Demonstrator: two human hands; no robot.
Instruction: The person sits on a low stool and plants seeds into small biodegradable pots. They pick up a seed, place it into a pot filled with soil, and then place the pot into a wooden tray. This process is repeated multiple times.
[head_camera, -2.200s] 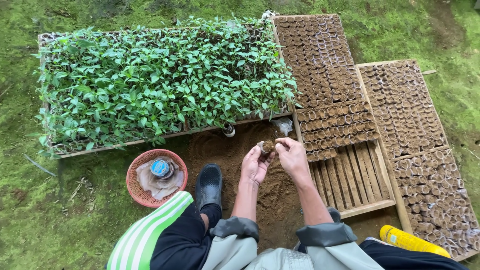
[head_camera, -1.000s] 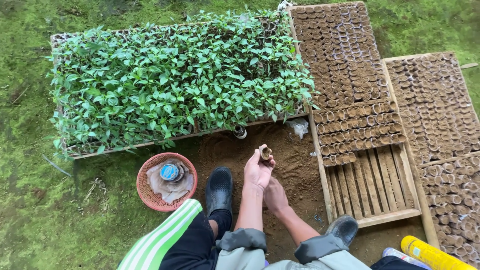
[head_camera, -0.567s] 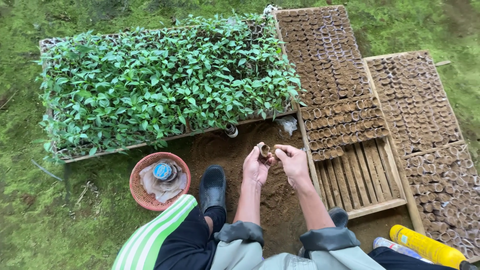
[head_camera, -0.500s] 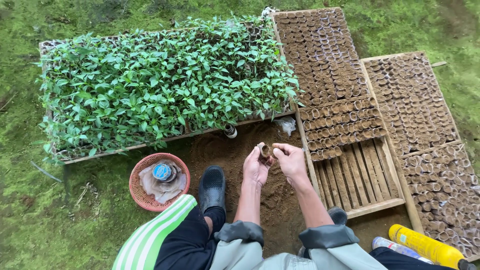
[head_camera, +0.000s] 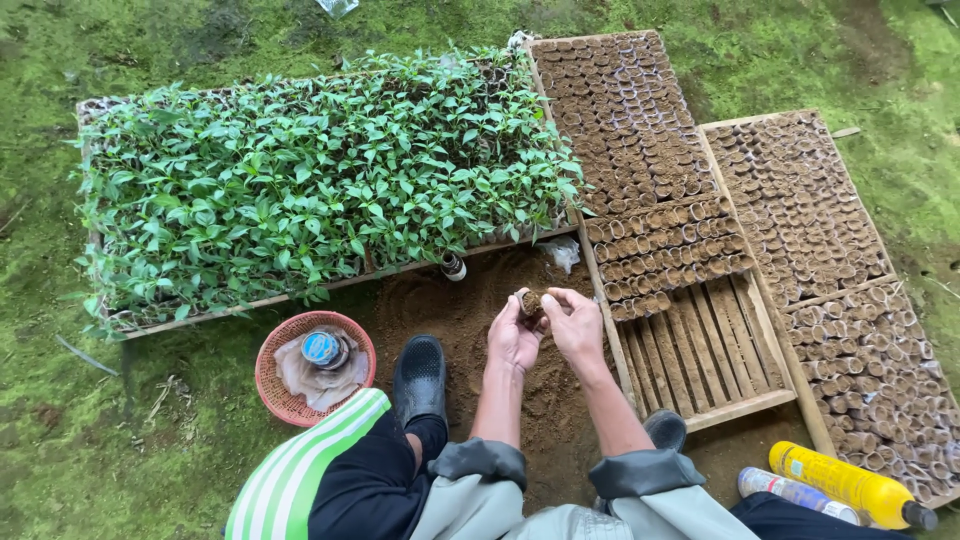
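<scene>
Crumbly brown soil fills the small cylindrical seedling pot (head_camera: 528, 302), cupped by the left hand (head_camera: 512, 338). Right hand (head_camera: 576, 325) fingers pinch over its rim, near the slatted wooden tray (head_camera: 700, 345)

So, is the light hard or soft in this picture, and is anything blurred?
Head view: soft, even daylight, no hard shadows or glare; the left hand, small pot and seedlings look sharp; the straight tray edges bend slightly toward the frame borders.

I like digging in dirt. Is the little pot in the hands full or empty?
Nearly full. The small pot, held in the left hand, shows dark soil at its mouth, with the right hand fingertips at it.
</scene>
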